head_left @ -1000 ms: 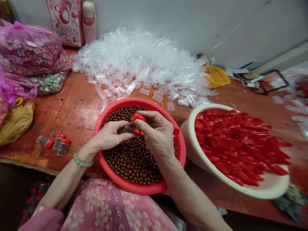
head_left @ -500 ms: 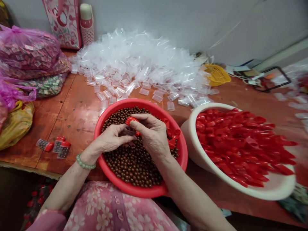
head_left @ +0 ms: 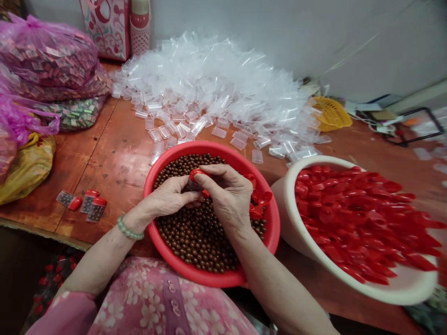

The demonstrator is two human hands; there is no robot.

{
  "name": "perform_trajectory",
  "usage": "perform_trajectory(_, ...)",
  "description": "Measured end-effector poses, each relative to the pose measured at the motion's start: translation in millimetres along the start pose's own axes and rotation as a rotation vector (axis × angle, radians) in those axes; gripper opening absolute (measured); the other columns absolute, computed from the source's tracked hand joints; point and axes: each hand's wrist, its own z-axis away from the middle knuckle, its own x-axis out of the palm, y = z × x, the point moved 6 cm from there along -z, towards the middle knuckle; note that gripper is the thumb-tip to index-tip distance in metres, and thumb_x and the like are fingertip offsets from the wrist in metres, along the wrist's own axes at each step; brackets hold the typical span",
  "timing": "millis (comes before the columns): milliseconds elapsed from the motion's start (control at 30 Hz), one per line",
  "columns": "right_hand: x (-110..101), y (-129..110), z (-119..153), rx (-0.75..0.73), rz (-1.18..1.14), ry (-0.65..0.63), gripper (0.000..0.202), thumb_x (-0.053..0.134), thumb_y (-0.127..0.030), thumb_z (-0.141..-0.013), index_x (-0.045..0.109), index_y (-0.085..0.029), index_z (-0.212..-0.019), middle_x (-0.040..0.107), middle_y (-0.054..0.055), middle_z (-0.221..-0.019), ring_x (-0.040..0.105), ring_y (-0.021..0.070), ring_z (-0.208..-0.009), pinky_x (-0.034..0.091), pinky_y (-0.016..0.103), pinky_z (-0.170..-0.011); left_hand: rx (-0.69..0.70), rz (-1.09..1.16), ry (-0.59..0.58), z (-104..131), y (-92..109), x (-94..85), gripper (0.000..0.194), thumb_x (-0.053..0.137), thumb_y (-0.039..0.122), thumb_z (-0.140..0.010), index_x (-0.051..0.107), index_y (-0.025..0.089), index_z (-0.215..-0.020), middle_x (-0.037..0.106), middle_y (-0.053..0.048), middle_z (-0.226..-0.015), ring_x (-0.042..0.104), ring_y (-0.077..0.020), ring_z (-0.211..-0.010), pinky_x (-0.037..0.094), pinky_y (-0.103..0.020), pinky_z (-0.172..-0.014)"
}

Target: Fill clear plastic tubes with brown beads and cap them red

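Over a red basin [head_left: 153,242] of glossy brown balls [head_left: 195,249], my two hands meet. My left hand [head_left: 172,195], with a green bead bracelet at the wrist, is closed on a small clear plastic box [head_left: 191,186], mostly hidden by the fingers. A red cap [head_left: 196,174] is pinched in my right hand [head_left: 230,195] at the box's upper end. Another bit of red [head_left: 206,193] shows under the right fingers. Loose red caps [head_left: 256,209] lie on the balls at the basin's right side.
Right of the basin, a white tub [head_left: 296,218] is heaped with red caps. Clear boxes [head_left: 216,79] are piled at the back beside a yellow basket [head_left: 331,114]. Several capped boxes of balls [head_left: 90,204] lie at left, near full plastic bags [head_left: 52,56].
The view has shifted, so most things sit slightly further right. My hands stay together over the basin, still holding the box and red cap.
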Motion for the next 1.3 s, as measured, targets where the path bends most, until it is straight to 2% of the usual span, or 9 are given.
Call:
perform_trajectory(167,2.8,1.0,-0.1,-0.029,-0.003,-0.015,0.013,0.079,-0.026,-0.069,0.070,-0.023,-0.078,0.070,0.000,-0.078,0.066,0.0161,-0.075,0.055,0.033,-0.076,0.039,-0.011,0.024,0.6,-0.9,-2.6,0.014,0.056,0.006,-0.080,0.063,0.012,-0.090,0.064,-0.001,-0.079,0.059,-0.0110,-0.076,0.049,-0.027,-0.079)
perform_trajectory(333,4.5,3.7,-3.1,-0.006,-0.012,-0.093,0.016,0.080,-0.031,-0.069,0.070,-0.021,-0.075,0.070,-0.001,-0.075,0.065,0.0147,-0.069,0.056,0.031,-0.069,0.063,-0.112,0.034,3.5,0.6,-7.4,0.006,0.054,0.009,-0.081,0.059,0.013,-0.082,0.061,0.000,-0.076,0.057,-0.0107,-0.072,0.046,-0.024,-0.073)
perform_trajectory(600,1.8,5.5,-6.3,-0.010,-0.011,-0.173,0.009,0.076,-0.024,-0.074,0.069,-0.021,-0.079,0.070,-0.002,-0.075,0.064,0.0130,-0.069,0.054,0.027,-0.068,0.017,-0.124,0.040,6.0,5.3,-5.9,0.004,0.052,0.012,-0.083,0.053,0.013,-0.079,0.057,0.001,-0.073,0.053,-0.0094,-0.068,0.044,-0.024,-0.068)
perform_trajectory(767,0.1,3.1,-7.4,-0.026,0.080,-0.221,0.008,0.075,-0.025,-0.075,0.069,-0.021,-0.079,0.069,-0.001,-0.076,0.063,0.0133,-0.070,0.053,0.028,-0.068,0.014,-0.187,0.038,6.0,5.0,-6.9,0.003,0.051,0.014,-0.083,0.054,0.014,-0.082,0.056,0.001,-0.071,0.052,-0.0093,-0.064,0.043,-0.024,-0.064)
perform_trajectory(1000,-0.7,5.2,-9.3,0.039,0.079,-0.252,0.009,0.076,-0.023,-0.072,0.067,-0.021,-0.075,0.065,-0.003,-0.071,0.060,0.0113,-0.064,0.051,0.024,-0.061,0.002,-0.262,0.014,6.3,0.7,-7.2,0.002,0.050,0.016,-0.084,0.051,0.014,-0.083,0.056,0.001,-0.072,0.053,-0.0098,-0.062,0.044,-0.025,-0.061)
perform_trajectory(1100,-0.7,1.0,-6.8,-0.012,0.133,-0.292,0.006,0.074,-0.020,-0.075,0.068,-0.021,-0.076,0.066,-0.003,-0.072,0.061,0.0112,-0.066,0.051,0.024,-0.062,0.033,-0.344,0.008,6.0,0.4,-6.6,0.005,0.049,0.016,-0.084,0.052,0.015,-0.088,0.059,-0.001,-0.078,0.055,-0.0116,-0.067,0.047,-0.027,-0.066)
perform_trajectory(1233,-3.0,-2.0,-2.9,-0.078,0.223,-0.345,0.006,0.072,-0.018,-0.077,0.068,-0.023,-0.079,0.068,-0.002,-0.075,0.062,0.0118,-0.067,0.051,0.025,-0.063,0.099,-0.582,0.040,6.3,2.7,-7.7,0.011,0.052,0.016,-0.083,0.054,0.015,-0.094,0.064,-0.007,-0.098,0.058,-0.0185,-0.087,0.048,-0.037,-0.085)
perform_trajectory(1300,-4.4,-1.3,-2.9,-0.078,0.234,-0.355,0.008,0.073,-0.018,-0.076,0.068,-0.023,-0.079,0.068,-0.002,-0.074,0.061,0.0121,-0.067,0.051,0.025,-0.063,0.115,-0.630,0.037,6.8,3.8,-7.2,0.010,0.052,0.016,-0.084,0.054,0.015,-0.094,0.064,-0.007,-0.100,0.058,-0.0205,-0.092,0.046,-0.040,-0.089)
